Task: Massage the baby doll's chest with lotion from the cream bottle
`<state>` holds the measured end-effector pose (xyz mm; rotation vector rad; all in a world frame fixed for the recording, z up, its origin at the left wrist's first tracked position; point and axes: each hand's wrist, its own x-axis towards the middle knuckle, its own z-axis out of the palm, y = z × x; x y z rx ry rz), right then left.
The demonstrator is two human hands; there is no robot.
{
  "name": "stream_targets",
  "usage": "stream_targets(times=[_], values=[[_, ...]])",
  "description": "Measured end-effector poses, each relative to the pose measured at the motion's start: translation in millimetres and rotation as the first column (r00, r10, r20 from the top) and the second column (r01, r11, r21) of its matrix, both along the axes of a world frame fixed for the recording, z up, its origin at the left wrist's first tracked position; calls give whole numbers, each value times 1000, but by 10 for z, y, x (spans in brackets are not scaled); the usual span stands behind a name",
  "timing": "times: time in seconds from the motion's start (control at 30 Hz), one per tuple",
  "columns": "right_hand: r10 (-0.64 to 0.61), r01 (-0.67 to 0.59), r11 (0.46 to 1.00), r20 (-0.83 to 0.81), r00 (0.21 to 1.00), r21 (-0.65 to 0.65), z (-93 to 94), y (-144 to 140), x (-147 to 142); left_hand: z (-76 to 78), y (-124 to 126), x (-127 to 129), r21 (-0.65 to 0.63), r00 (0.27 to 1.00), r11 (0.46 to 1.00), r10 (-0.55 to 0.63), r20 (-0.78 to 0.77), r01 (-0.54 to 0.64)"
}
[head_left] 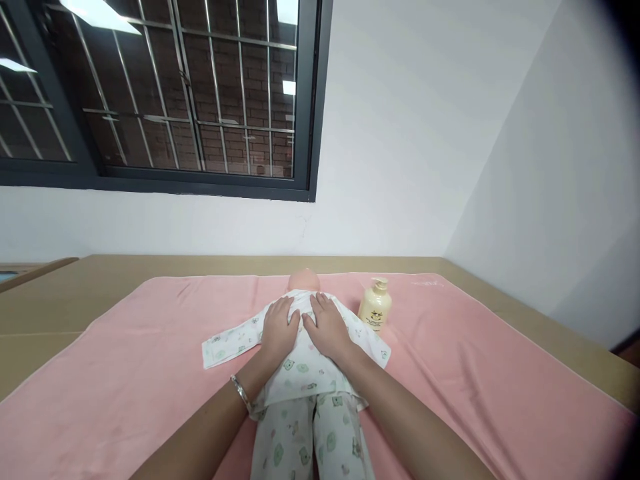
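Note:
A baby doll [303, 279] lies on its back on a pink towel [150, 353], head away from me. It wears a white top and trousers [300, 433] printed with small green bears. My left hand [279, 329] lies flat on the doll's chest, fingers together, a bracelet on the wrist. My right hand [326, 325] rests flat beside it on the chest, the two nearly touching. Neither hand holds anything. The doll's left sleeve [227, 345] is spread out to the left.
A cream pump bottle [375, 306] stands upright on the towel just right of the doll's shoulder. The towel covers a tan table [75, 287] set against a white wall under a barred window [165, 93]. Another wall closes the right side.

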<state>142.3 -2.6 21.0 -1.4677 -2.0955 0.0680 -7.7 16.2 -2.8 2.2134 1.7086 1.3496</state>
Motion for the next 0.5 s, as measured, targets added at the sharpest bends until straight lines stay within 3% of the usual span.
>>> stream_targets(times=[0.5], values=[[9,-9,1000,-37,999,-19,0,-4,-8,-10,13,-16,9,1000,1000,5,1,-5]])
